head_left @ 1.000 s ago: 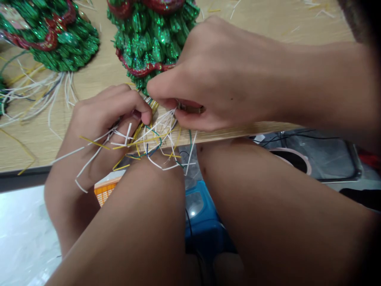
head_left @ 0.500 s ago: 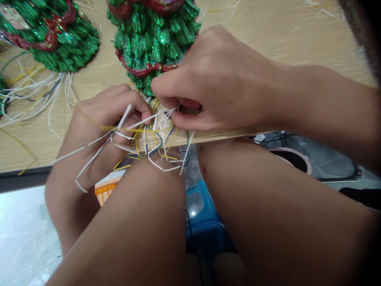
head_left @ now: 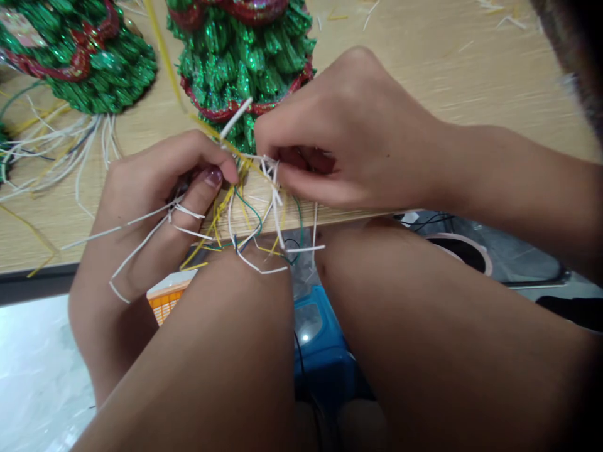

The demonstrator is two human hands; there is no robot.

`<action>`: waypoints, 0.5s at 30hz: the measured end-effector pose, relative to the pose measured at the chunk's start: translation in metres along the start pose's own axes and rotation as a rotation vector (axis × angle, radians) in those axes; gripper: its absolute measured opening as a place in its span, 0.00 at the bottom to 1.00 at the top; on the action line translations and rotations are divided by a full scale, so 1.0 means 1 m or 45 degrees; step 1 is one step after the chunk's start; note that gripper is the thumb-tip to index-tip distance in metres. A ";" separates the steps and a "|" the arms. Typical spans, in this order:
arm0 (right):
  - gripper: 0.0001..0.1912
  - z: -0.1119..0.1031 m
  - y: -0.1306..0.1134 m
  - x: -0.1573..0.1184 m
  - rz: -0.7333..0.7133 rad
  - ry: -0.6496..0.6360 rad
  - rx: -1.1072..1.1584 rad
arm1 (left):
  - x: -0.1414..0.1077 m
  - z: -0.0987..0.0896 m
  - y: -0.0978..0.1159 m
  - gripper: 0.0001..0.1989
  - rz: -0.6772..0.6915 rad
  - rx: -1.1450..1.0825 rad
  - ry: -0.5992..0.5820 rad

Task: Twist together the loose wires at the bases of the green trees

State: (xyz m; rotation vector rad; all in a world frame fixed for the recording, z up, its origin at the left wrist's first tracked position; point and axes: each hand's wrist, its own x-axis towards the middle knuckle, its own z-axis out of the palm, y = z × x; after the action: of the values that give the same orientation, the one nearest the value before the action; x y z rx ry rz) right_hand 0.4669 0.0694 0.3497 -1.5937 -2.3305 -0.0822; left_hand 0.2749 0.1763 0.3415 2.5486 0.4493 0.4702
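A glittery green tinsel tree (head_left: pixel 238 69) with a red garland stands at the table's edge, a bunch of white, yellow and green wires (head_left: pixel 249 216) hanging from its base. My right hand (head_left: pixel 330 150) pinches wires at the base, and its fingers hide what they hold. My left hand (head_left: pixel 160 194) curls around several white wires, which loop over its fingers. A long yellow wire (head_left: pixel 164 56) rises past the tree from between my hands. A second green tree (head_left: pixel 89 69) lies at the far left, its wires splayed on the table.
The light wood table (head_left: pixel 414 69) has wire scraps on it. My knees (head_left: pixel 424 333) sit just below its edge. Below are an orange basket (head_left: pixel 166 306), a blue plastic object (head_left: pixel 320 351), and a dark container with a pink rim (head_left: pixel 464 254).
A long yellow wire and a white wire now stick up across the tree. My right hand has shifted slightly right, and my left hand has turned, showing its fingernail.
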 end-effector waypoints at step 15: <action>0.20 -0.002 -0.001 -0.014 0.211 0.135 0.282 | 0.002 0.000 -0.004 0.08 0.059 0.058 0.047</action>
State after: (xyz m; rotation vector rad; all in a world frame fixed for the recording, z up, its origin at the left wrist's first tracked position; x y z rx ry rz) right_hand 0.4711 0.0560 0.3476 -1.6213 -2.0408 0.1223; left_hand 0.2756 0.1799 0.3395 2.6030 0.4193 0.5302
